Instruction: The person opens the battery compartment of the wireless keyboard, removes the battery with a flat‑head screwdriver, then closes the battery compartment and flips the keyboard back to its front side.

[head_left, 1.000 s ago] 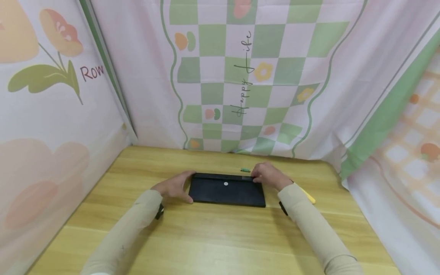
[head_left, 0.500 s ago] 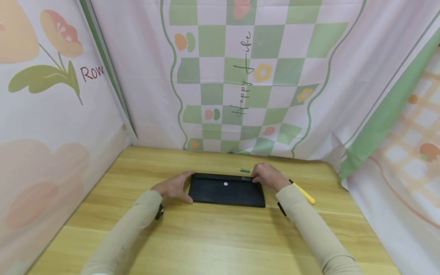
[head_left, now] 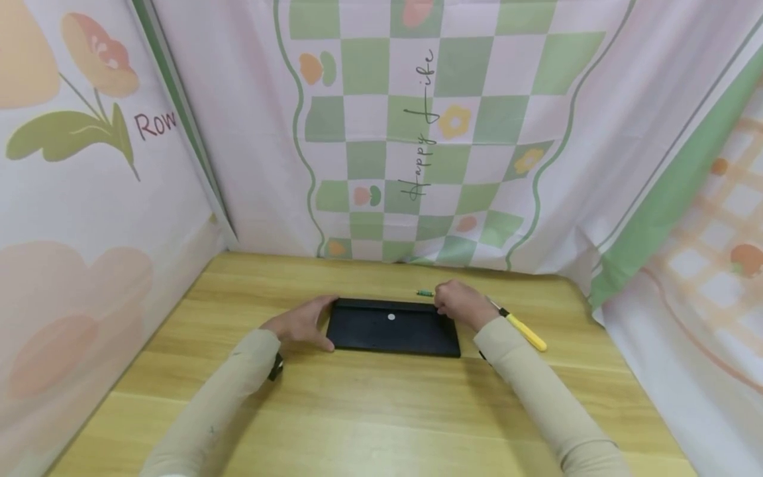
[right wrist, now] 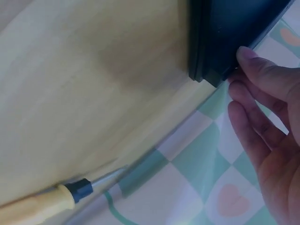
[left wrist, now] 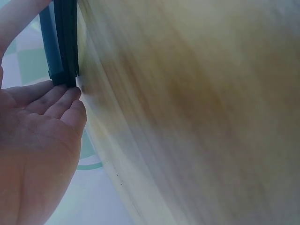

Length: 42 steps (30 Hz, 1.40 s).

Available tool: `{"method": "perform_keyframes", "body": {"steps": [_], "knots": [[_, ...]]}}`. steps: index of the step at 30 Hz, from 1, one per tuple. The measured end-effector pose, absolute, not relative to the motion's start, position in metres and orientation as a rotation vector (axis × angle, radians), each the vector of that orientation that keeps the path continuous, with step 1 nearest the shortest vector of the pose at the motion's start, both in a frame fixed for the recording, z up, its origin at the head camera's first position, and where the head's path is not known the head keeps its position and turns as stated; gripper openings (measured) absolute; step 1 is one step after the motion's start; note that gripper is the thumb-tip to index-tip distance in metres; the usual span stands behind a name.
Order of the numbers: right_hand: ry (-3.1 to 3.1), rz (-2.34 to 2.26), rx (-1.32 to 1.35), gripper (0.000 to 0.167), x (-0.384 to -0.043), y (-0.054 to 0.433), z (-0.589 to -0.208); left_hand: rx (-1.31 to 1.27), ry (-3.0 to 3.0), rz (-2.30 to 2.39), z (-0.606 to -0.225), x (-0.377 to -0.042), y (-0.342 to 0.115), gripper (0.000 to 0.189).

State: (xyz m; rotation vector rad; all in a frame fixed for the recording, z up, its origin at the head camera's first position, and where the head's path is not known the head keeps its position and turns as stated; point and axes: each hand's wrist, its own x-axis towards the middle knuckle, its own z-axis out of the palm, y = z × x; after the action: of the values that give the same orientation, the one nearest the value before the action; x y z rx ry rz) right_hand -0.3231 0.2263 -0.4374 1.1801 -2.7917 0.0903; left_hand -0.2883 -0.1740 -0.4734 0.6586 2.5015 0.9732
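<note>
A flat black rectangular device (head_left: 393,334), with a raised ridge along its far side and a small white dot, lies on the wooden table. My left hand (head_left: 303,323) holds its left end, thumb at the near corner and fingers at the far corner. In the left wrist view, that hand's fingertips (left wrist: 70,93) touch the end of the black device (left wrist: 63,42). At the far right corner is my right hand (head_left: 463,305). The right wrist view shows its thumb (right wrist: 253,63) pressed on the black device (right wrist: 229,33), the index finger behind the edge.
Just beyond the device lies a small green cylinder (head_left: 424,293), like a battery. A screwdriver (head_left: 523,330) with a yellow handle rests to the right of my right hand. The wooden table (head_left: 369,411) ends at a checked curtain (head_left: 417,159) behind, with printed cloth at both sides.
My right hand has shifted slightly left and its fingers are more bent; more of the screwdriver shows. A greyish patch on the ridge beside it no longer shows. The left hand stays put.
</note>
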Motion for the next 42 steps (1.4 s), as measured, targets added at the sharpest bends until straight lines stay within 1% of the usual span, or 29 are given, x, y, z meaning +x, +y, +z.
{"method": "perform_keyframes", "body": {"steps": [2, 5, 7, 10, 11, 13, 15, 20, 24, 27, 32, 35, 42], "knots": [[-2.809, 0.082, 1.167, 0.057, -0.324, 0.226, -0.438, 0.671, 2.508, 0.970, -0.474, -0.289, -0.174, 0.119], [-2.818, 0.081, 1.182, 0.051, -0.327, 0.229, -0.442, 0.678, 2.515, 0.960, -0.475, -0.291, -0.174, 0.119], [-2.836, 0.116, 1.193, 0.037, -0.329, 0.233, -0.443, 0.678, 2.511, 0.958, -0.475, -0.291, -0.174, 0.119], [-2.871, 0.170, 1.205, 0.007, -0.327, 0.238, -0.442, 0.679, 2.501, 0.962, -0.474, -0.291, -0.175, 0.120], [-2.893, 0.196, 1.196, 0.010, -0.326, 0.239, -0.441, 0.680, 2.503, 0.959, -0.475, -0.291, -0.175, 0.120], [-2.933, 0.244, 1.169, 0.029, -0.323, 0.243, -0.439, 0.680, 2.511, 0.956, -0.475, -0.291, -0.176, 0.121], [-2.994, 0.294, 1.120, 0.043, -0.320, 0.247, -0.437, 0.687, 2.524, 0.941, -0.475, -0.292, -0.177, 0.124], [-3.123, 0.412, 0.993, 0.073, -0.306, 0.258, -0.433, 0.705, 2.530, 0.918, -0.475, -0.292, -0.181, 0.131], [-3.157, 0.425, 0.964, 0.097, -0.295, 0.266, -0.433, 0.714, 2.511, 0.924, -0.477, -0.293, -0.184, 0.134], [-3.183, 0.437, 0.941, 0.111, -0.288, 0.272, -0.437, 0.732, 2.493, 0.945, -0.478, -0.294, -0.185, 0.136], [-3.205, 0.610, 0.927, 0.126, -0.281, 0.277, -0.448, 0.739, 2.486, 0.947, -0.479, -0.293, -0.188, 0.136], [-3.196, 0.671, 0.914, 0.131, -0.278, 0.279, -0.455, 0.739, 2.485, 0.935, -0.479, -0.292, -0.188, 0.135], [-3.204, 0.644, 0.848, 0.133, -0.273, 0.278, -0.464, 0.718, 2.475, 0.923, -0.479, -0.293, -0.186, 0.133]]}}
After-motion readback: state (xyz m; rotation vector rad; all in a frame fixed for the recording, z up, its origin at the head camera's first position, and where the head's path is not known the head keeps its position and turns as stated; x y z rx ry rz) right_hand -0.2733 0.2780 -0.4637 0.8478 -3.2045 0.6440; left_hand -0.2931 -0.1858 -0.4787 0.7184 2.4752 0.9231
